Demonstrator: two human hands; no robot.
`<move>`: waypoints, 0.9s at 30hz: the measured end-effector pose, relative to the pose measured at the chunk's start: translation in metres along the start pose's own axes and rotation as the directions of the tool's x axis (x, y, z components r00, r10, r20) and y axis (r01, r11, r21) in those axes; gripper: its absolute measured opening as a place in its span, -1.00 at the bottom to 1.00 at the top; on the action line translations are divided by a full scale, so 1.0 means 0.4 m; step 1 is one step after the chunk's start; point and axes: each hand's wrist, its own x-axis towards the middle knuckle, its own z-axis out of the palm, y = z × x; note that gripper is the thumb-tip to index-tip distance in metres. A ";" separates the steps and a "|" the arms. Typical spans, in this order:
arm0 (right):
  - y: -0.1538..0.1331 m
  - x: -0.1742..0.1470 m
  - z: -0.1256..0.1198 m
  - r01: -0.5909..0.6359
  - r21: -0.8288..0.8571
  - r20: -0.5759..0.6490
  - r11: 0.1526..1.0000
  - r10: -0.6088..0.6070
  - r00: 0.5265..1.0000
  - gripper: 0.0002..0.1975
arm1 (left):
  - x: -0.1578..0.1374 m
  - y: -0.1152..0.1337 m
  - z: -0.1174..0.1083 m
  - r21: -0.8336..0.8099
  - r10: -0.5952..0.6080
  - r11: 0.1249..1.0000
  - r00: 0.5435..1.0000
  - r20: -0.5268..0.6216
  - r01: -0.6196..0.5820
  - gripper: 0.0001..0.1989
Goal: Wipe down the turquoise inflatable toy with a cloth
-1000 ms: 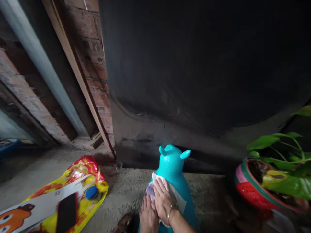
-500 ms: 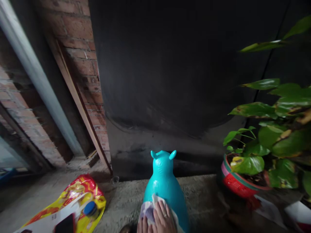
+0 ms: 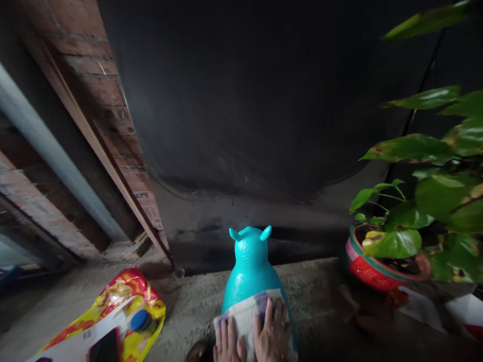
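A glossy turquoise inflatable animal toy (image 3: 251,266) with two small ears stands on the concrete floor in front of me, its head toward the dark panel. Over its back lies a white and purple cloth (image 3: 245,314), spread fairly flat. My left hand (image 3: 229,344) rests on the cloth's left part with fingers stretched out. On the right part, my right hand (image 3: 271,334) lies flat with its fingers a little apart. Both palms face down and hide some of the cloth. The toy's lower body is out of view.
A yellow and red plastic bag (image 3: 128,289) lies on the left, bearing a blue-capped bottle (image 3: 140,320) and a dark phone (image 3: 105,347). To the right stands a potted plant in a red pot (image 3: 372,274). Behind the toy rises a black panel (image 3: 241,125).
The cloth, bunched before, now lies spread across the toy's back. My hands have moved apart, the right one further right. The view has shifted slightly.
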 end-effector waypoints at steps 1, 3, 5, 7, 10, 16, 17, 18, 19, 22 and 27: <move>-0.006 0.032 -0.003 -0.007 -0.003 0.024 1.000 0.007 1.000 -0.36 | 0.026 0.010 -0.008 -0.007 0.018 1.000 0.999 0.044 -0.018 -0.48; -0.011 0.098 -0.010 0.014 0.007 0.081 1.000 -0.015 0.997 -0.34 | 0.079 0.037 -0.028 -0.040 0.054 0.998 0.991 0.124 -0.050 -0.49; -0.010 0.159 -0.017 0.049 0.030 0.152 0.998 -0.053 0.987 -0.32 | 0.126 0.068 -0.052 -0.080 0.083 0.994 0.979 0.184 -0.070 -0.47; -0.006 0.207 -0.018 0.068 0.047 0.203 0.997 -0.076 0.976 -0.30 | 0.160 0.097 -0.070 -0.114 0.097 0.991 0.971 0.218 -0.073 -0.45; -0.004 0.246 -0.010 0.072 0.041 0.213 0.997 -0.079 0.974 -0.30 | 0.184 0.119 -0.080 -0.155 0.107 0.985 0.971 0.214 -0.074 -0.44; -0.024 0.225 -0.014 0.039 0.029 0.175 0.999 -0.044 0.984 -0.32 | 0.188 0.105 -0.066 -0.129 0.115 0.987 0.974 0.196 -0.090 -0.45; -0.026 0.210 -0.019 0.019 0.025 0.169 1.000 -0.023 0.985 -0.32 | 0.185 0.103 -0.067 -0.121 0.115 0.988 0.976 0.187 -0.093 -0.45; -0.026 0.191 -0.022 -0.001 0.017 0.164 1.000 -0.002 0.986 -0.31 | 0.180 0.101 -0.068 -0.111 0.115 0.989 0.977 0.180 -0.096 -0.46; -0.022 0.169 -0.022 -0.015 0.008 0.159 1.000 0.014 0.987 -0.30 | 0.172 0.099 -0.071 -0.099 0.117 0.990 0.977 0.176 -0.100 -0.46; 0.007 0.088 -0.005 -0.011 -0.009 0.094 1.000 0.012 0.995 -0.29 | 0.129 0.087 -0.076 -0.033 0.122 0.992 0.976 0.181 -0.118 -0.47; 0.093 -0.060 0.067 0.074 -0.045 -0.194 0.996 -0.081 0.978 -0.29 | 0.014 0.035 -0.053 0.078 0.145 0.984 0.979 0.140 -0.157 -0.51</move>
